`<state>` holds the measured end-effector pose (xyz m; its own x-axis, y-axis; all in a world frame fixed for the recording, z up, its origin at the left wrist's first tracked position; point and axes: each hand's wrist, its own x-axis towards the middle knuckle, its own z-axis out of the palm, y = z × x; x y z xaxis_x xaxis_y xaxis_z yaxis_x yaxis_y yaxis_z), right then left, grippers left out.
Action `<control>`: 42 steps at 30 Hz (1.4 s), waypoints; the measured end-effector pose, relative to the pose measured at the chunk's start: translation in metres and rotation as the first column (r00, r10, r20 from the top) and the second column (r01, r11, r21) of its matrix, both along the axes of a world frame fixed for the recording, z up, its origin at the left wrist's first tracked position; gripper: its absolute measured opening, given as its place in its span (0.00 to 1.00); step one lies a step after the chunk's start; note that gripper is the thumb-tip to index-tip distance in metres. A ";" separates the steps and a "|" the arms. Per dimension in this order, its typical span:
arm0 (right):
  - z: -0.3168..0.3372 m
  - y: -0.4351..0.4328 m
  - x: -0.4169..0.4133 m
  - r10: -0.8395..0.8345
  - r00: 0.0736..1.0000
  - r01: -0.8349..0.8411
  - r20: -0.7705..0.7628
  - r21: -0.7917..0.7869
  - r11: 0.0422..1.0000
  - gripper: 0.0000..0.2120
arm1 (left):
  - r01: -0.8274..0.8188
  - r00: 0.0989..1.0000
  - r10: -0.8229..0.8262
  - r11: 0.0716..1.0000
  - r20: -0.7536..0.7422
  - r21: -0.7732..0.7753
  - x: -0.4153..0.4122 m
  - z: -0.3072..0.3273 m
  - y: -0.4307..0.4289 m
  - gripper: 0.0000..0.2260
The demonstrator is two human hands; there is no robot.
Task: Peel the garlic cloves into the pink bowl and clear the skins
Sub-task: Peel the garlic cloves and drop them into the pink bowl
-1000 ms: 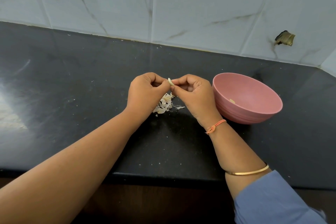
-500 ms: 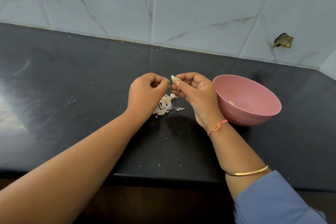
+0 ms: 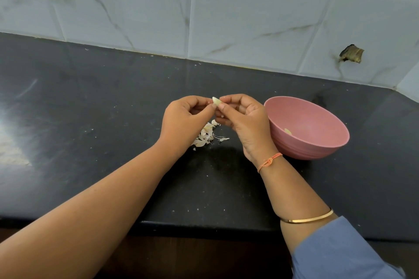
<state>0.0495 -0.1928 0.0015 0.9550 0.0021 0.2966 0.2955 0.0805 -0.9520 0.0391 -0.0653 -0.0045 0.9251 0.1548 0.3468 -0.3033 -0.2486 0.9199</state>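
A garlic clove (image 3: 216,101) is pinched between the curled fingertips of the right grip (image 3: 244,120) and the left grip (image 3: 183,120), above the middle of the worktop (image 3: 90,142). Beneath them a small heap of skins (image 3: 205,136) is spread. Just beside the right grip, towards the back right corner, the pink bowl (image 3: 317,149) is set, one peeled clove (image 3: 288,131) inside. The back edge is met by a tiled wall (image 3: 249,18).

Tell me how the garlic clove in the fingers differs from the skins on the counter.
The garlic clove is one plump piece; the skins are many thin flaky scraps. The garlic clove is pinched aloft between left hand and right hand; the skins lie heaped on the counter. Both are pale cream.
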 end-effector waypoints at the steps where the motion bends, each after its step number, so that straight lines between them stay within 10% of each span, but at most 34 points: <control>1: -0.001 0.000 0.001 -0.012 1.000 0.012 0.012 -0.023 1.000 0.03 | -0.003 1.000 0.003 1.000 0.000 0.004 0.000 0.000 0.000 0.06; 42: -0.005 0.000 0.001 -0.031 0.991 0.055 0.131 -0.179 0.982 0.07 | 0.019 0.998 -0.027 0.991 -0.056 -0.135 0.001 -0.001 0.001 0.05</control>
